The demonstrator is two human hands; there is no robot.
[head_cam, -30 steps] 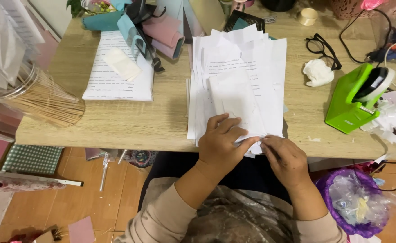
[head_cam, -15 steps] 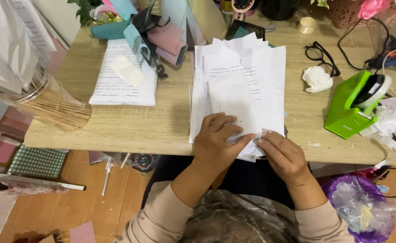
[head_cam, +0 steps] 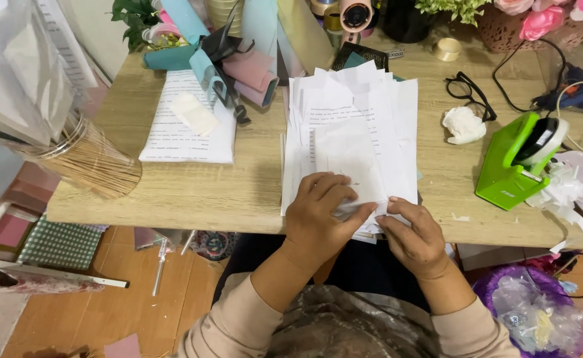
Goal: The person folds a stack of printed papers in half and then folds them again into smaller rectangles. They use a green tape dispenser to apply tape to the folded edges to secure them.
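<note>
A pile of white printed paper sheets [head_cam: 354,126] lies on the wooden table [head_cam: 225,189] in front of me. My left hand [head_cam: 321,215] rests flat on the near edge of the top sheet, fingers curled over it. My right hand [head_cam: 414,235] pinches the lower right corner of the same sheets at the table's front edge. The two hands almost touch over the paper.
A second printed sheet stack [head_cam: 185,119] with a small white block lies left. Paper rolls [head_cam: 252,59] stand at the back. Black glasses [head_cam: 467,93], a crumpled tissue [head_cam: 464,124] and a green tape dispenser [head_cam: 517,162] sit right. A jar of sticks [head_cam: 83,159] is at the left edge.
Both hands stay on the paper's near edge; the left hand's fingers have shifted slightly over the top sheet. The view has tilted a little towards the back of the table.
</note>
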